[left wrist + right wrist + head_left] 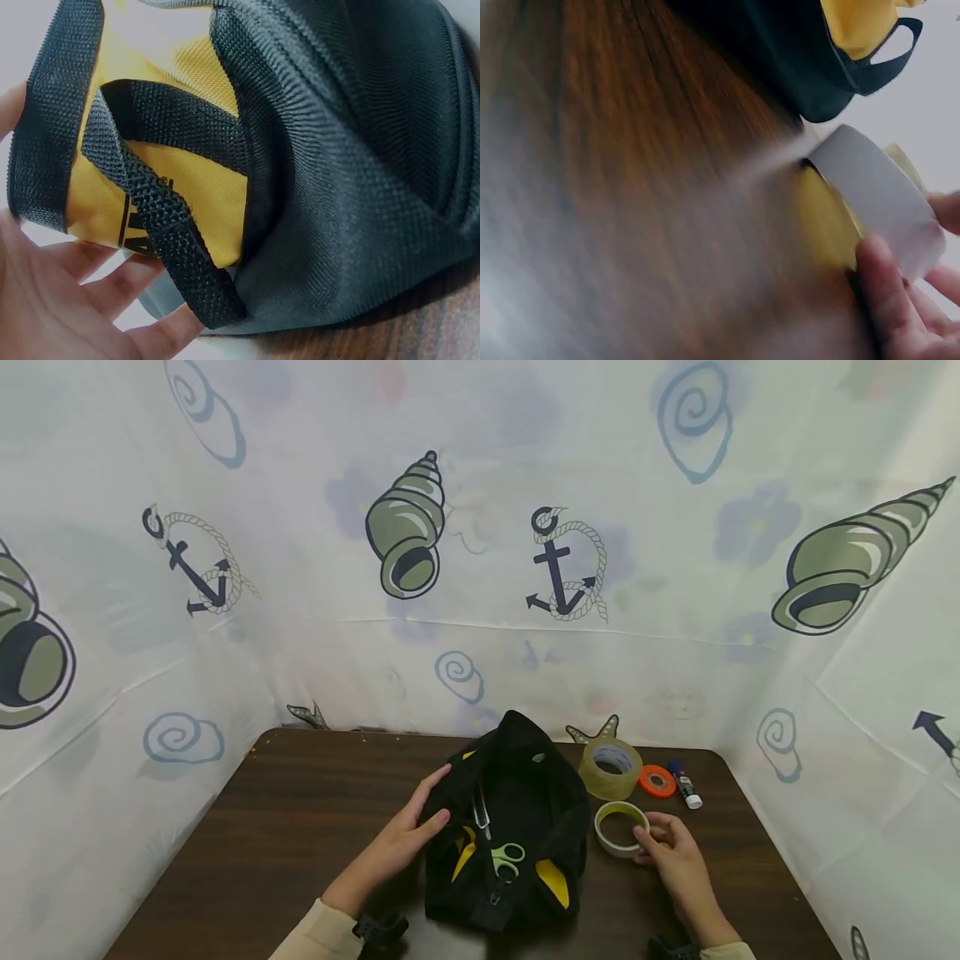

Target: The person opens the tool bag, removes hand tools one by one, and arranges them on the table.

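A black tool bag with yellow panels stands open on the table. Green-handled scissors show at its near side, beside a metal clip. My left hand grips the bag's left side; the left wrist view shows its fingers under the yellow end panel and webbing strap. To the bag's right, my right hand pinches a roll of white masking tape between thumb and fingers. In the right wrist view that tape roll is tilted, close over the wood.
Behind the right hand stand a large roll of clear packing tape, a small orange tape roll and a glue stick. The dark wooden table is bordered at the back and sides by a patterned white curtain.
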